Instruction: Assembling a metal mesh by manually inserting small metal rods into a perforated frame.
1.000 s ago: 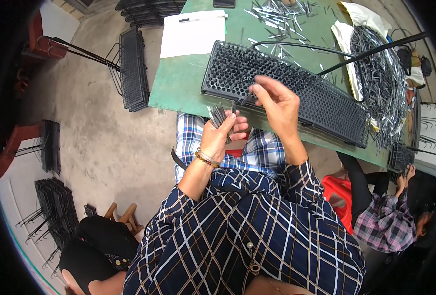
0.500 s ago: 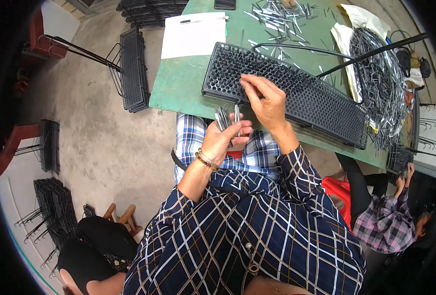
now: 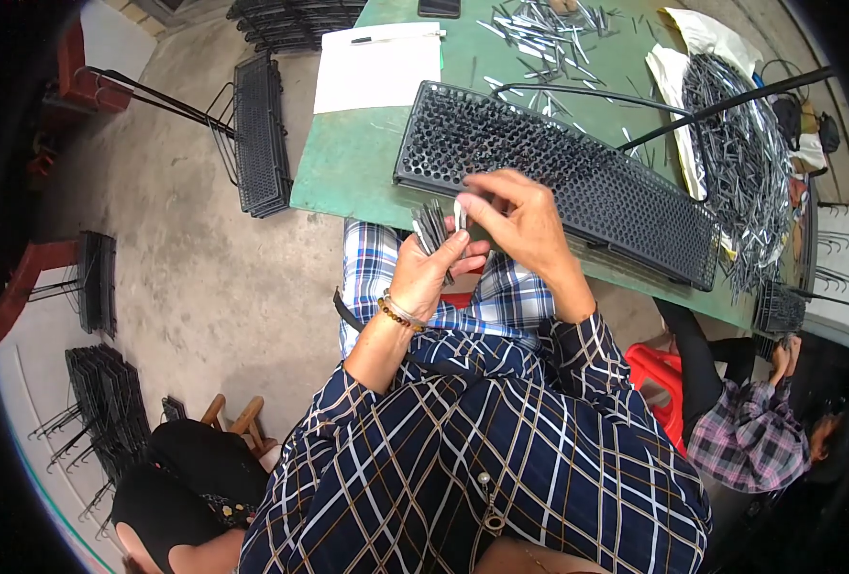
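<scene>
My left hand [image 3: 431, 263] is closed round a bundle of thin metal rods [image 3: 431, 227], dark and silvery, in front of the table's near edge. One pale rod stands apart from the rest, up between thumb and fingers. Over that rod's upper end my right hand [image 3: 520, 215] has its thumb and fingertips, somewhat smeared by motion; whether they grip it I cannot make out. Just beyond both hands lies a long black rack [image 3: 558, 172] with rows of small holes. Short dark pieces appear to fill the holes of its left part.
Loose rods [image 3: 549, 38] lie scattered on the green table [image 3: 357, 172]. A white sack [image 3: 668, 105] at right spills a big heap of rods [image 3: 735, 153]. Paper with a pen [image 3: 376, 72] sits at left. More racks [image 3: 260, 134] stand around. Co-workers sit at lower left and right.
My right hand has come back from the rack's near edge toward the bundle, down and slightly right. My left hand stays nearly in place with the rods.
</scene>
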A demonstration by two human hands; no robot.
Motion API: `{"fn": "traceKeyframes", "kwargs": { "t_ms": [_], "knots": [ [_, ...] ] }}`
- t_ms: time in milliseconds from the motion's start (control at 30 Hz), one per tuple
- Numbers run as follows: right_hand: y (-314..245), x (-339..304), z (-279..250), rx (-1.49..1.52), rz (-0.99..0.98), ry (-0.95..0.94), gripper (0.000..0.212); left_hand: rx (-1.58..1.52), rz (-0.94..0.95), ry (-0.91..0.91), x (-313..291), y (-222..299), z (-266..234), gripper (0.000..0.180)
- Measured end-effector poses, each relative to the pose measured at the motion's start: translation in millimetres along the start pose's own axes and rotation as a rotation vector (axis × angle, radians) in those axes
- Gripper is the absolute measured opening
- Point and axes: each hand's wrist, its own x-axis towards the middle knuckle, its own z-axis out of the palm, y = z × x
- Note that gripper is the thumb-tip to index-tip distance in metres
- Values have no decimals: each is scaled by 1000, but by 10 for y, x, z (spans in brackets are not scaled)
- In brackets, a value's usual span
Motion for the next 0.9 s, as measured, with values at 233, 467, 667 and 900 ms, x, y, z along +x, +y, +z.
{"fn": "traceKeyframes", "kwargs": {
  "t_ms": [233,467,667,900],
  "knots": [
    [186,-75,53,528,183,46,15,35,-34,-44,6,-8,72,29],
    [290,172,23,354,20,380,16,57,-108,-28,43,-42,61,29],
    [332,192,68,272,-60,374,14,78,-117,-44,37,-35,4,29],
    [302,108,97,113,-185,363,11,56,-190,-75,45,-29,10,28]
  ]
}}
